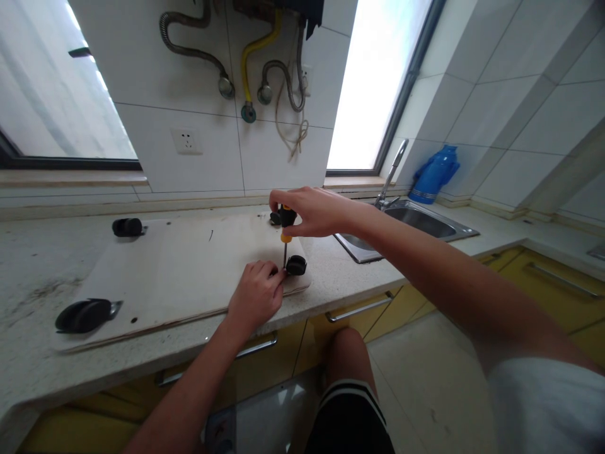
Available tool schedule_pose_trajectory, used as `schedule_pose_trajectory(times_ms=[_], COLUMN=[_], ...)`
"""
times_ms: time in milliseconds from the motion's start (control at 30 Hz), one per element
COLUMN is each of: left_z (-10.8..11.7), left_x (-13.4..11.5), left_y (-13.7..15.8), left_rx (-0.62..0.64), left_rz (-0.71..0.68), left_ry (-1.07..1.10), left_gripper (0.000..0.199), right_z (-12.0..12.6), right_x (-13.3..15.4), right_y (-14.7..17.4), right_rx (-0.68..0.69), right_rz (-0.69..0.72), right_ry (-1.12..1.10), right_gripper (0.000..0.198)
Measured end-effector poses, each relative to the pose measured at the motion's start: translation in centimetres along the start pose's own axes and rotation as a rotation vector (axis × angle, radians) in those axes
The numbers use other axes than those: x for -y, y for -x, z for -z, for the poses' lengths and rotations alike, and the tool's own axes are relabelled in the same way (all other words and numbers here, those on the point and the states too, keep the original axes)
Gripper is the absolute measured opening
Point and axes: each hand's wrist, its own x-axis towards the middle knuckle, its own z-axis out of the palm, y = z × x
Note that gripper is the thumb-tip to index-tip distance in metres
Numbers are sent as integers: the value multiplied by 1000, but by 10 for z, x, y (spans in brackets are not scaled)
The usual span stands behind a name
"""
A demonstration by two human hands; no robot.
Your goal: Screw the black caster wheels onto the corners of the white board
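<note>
My right hand (309,211) is closed around the handle of a black and yellow screwdriver (285,238), which stands upright with its shaft pointing down. Below it, my left hand (258,293) has its thumb and fingers pinched together at the screwdriver's tip, beside a black caster wheel (297,265). What those fingertips hold is hidden. Both hands are over the right end of a flat white board (189,268) lying on the counter. Other black casters sit at its corners: one (127,227) far left, one (85,315) near left, and one (275,218) partly behind the right hand.
The speckled counter (28,252) runs along the tiled wall. To the right is a steel sink (420,217) with a tap (392,176) and a blue thermos jug (433,175). Yellow drawers with a metal handle (359,310) lie below the counter edge. Pipes (258,47) hang above.
</note>
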Motion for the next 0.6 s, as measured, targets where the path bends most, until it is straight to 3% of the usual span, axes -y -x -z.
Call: schedule_pose_trajectory(times_ms=[100,200,267,333,400,467,533,600], left_z=[0,1,0,-1,-2,-2,-2,-2], left_x=[0,0,1,1,1,1,1,1], left_y=[0,0,0,0,1,1,1,0], left_rx=[3,6,6,13,27,35,36,39], left_rz=[2,-3,-9,-6,6,13,13,13], left_ry=[7,2,-3,-4,-3,2,7,6], left_gripper=[32,31,31,32,34,35,35,35], right_z=[5,4,3,3,3,3,3,3], right_x=[2,6,6,5,6,9,12,14], right_y=[-1,-4,-4,-3,-2,-3,-5,-6], right_rx=[45,-20,-23,31,63,30,-18,2], right_rz=[-110,-257,-224,-107,-45,-114,-218,-213], right_ry=[81,219,194,73,1,63,158,144], right_gripper=[33,55,53,43,45,41,55,57])
